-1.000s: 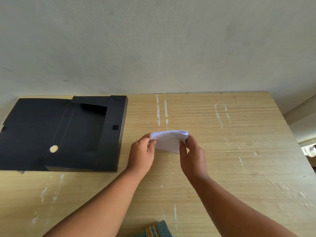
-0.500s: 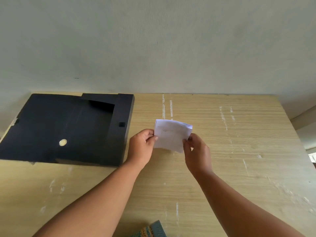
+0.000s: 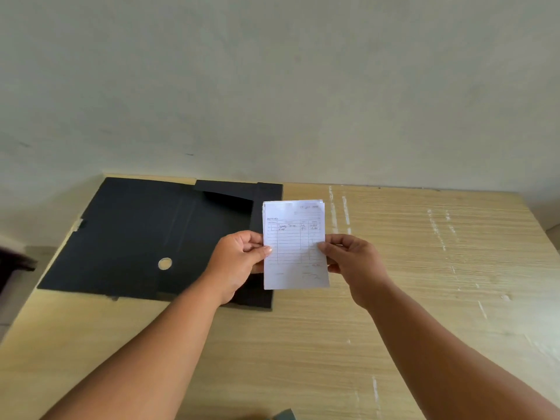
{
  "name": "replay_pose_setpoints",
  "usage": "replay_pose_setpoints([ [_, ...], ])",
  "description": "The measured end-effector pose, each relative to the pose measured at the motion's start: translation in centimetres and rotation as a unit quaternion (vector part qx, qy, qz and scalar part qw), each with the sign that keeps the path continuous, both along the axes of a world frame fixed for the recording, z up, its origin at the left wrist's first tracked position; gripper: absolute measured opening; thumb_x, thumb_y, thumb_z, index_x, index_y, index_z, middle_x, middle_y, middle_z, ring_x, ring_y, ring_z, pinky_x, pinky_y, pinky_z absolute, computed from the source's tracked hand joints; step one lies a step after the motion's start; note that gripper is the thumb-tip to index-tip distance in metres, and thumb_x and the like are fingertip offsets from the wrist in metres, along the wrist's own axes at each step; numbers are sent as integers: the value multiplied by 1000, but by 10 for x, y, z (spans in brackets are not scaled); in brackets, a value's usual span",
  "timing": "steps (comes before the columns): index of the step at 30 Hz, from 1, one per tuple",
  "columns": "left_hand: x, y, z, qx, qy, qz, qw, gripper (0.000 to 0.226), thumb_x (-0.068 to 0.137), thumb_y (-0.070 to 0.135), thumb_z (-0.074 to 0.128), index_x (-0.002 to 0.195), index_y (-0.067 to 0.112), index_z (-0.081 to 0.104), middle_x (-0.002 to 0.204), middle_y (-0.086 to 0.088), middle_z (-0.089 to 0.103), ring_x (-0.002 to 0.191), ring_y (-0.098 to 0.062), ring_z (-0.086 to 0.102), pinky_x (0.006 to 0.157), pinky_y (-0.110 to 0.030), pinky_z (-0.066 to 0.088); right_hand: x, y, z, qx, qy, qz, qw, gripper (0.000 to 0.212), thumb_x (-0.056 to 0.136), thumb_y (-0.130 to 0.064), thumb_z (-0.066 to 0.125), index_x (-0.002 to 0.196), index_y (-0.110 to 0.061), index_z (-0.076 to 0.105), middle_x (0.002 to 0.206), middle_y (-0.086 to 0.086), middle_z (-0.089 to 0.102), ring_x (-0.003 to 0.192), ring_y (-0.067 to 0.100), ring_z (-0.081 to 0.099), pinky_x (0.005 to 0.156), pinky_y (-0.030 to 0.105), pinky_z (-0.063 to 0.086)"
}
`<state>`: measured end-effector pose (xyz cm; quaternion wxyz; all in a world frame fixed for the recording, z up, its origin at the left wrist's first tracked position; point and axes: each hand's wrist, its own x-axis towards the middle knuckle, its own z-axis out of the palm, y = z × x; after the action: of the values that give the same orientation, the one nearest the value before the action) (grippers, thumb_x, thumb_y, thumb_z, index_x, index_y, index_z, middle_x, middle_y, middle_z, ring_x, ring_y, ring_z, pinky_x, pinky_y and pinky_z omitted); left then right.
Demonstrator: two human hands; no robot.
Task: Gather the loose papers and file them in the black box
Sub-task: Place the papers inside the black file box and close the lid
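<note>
Both hands, left hand [image 3: 239, 256] and right hand [image 3: 351, 257], pinch the papers [image 3: 295, 247] upright above the desk [image 3: 424, 268]. The open black box [image 3: 145, 237] lies left of the grip, nearest the left hand.

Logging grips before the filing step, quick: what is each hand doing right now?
Left hand: closed, grip on the left edge of the paper stack.
Right hand: closed, grip on the stack's right edge.
</note>
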<state>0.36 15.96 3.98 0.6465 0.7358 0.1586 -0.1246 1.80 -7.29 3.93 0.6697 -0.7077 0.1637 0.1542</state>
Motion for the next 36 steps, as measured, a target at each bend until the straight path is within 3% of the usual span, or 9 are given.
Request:
replay_pose_setpoints([
  [2, 0, 33, 0, 10, 11, 1, 1000, 12, 96, 3, 70, 107, 6, 73, 100, -5, 83, 91, -16, 80, 72, -29, 65, 0, 31, 0, 17, 18, 7, 1000, 5, 91, -14, 74, 93, -10, 77, 96, 13, 81, 96, 36, 75, 94, 50, 58],
  [8, 5, 111, -15, 42, 36, -13, 998, 10, 97, 4, 69, 102, 12, 74, 96, -2, 84, 93, -19, 80, 81, -37, 65, -4, 112, -12, 12, 64, -7, 998, 10, 92, -15, 74, 97, -7, 75, 88, 6, 82, 82, 22, 77, 81, 39, 62],
  [12, 13, 137, -22, 76, 43, -24, 996, 10, 98, 5, 68, 103, 12, 73, 97, -1, 82, 91, -16, 79, 73, -27, 63, -7, 143, -16, -102, 34, -22, 994, 10, 94, -17, 69, 102, -16, 76, 84, -3, 81, 78, 10, 77, 70, 24, 59],
  [15, 23, 151, -31, 97, 58, 5, 994, 11, 98, 4, 67, 107, 10, 71, 101, -4, 80, 93, -17, 77, 74, -29, 64, -13, 153, -25, -259, -11, -27, 965, 32, 95, -30, 66, 125, -20, 68, 115, -5, 73, 97, 7, 69, 80, 24, 55],
  [17, 29, 157, -39, 113, 72, 18, 991, 10, 98, 3, 66, 106, 8, 71, 104, -5, 78, 94, -20, 76, 79, -35, 64, -16, 156, -38, -337, -5, -37, 941, 52, 97, -36, 62, 145, -20, 53, 145, 1, 54, 127, 18, 56, 102, 37, 51],
  [19, 34, 160, -43, 128, 84, 18, 988, 11, 99, 2, 65, 106, 7, 71, 105, -4, 77, 90, -15, 73, 72, -29, 61, -18, 159, -48, -392, 20, -5, 920, 66, 99, -37, 58, 157, -18, 34, 161, 3, 35, 144, 26, 39, 115, 45, 40],
  [23, 47, 158, -50, 142, 98, 9, 985, 12, 99, 2, 65, 106, 7, 72, 112, -7, 76, 94, -20, 73, 76, -33, 62, -16, 161, -62, -351, 37, 43, 935, 70, 103, -31, 53, 162, -18, 18, 167, 0, 27, 150, 25, 33, 119, 44, 37],
  [31, 63, 142, -61, 188, 118, -20, 975, 9, 97, 4, 67, 103, 8, 73, 121, -9, 74, 107, -28, 72, 82, -39, 65, -1, 151, -64, -332, 20, 74, 940, 70, 102, -33, 54, 162, -26, 19, 165, -7, 32, 152, 19, 29, 121, 41, 32],
  [36, 57, 119, -58, 224, 106, -50, 968, 11, 94, 2, 66, 95, -4, 74, 102, -10, 78, 91, -34, 74, 78, -47, 66, -6, 149, -67, -355, 11, 92, 930, 70, 104, -39, 49, 163, -29, 12, 160, -9, 40, 146, 20, 33, 113, 39, 38],
])
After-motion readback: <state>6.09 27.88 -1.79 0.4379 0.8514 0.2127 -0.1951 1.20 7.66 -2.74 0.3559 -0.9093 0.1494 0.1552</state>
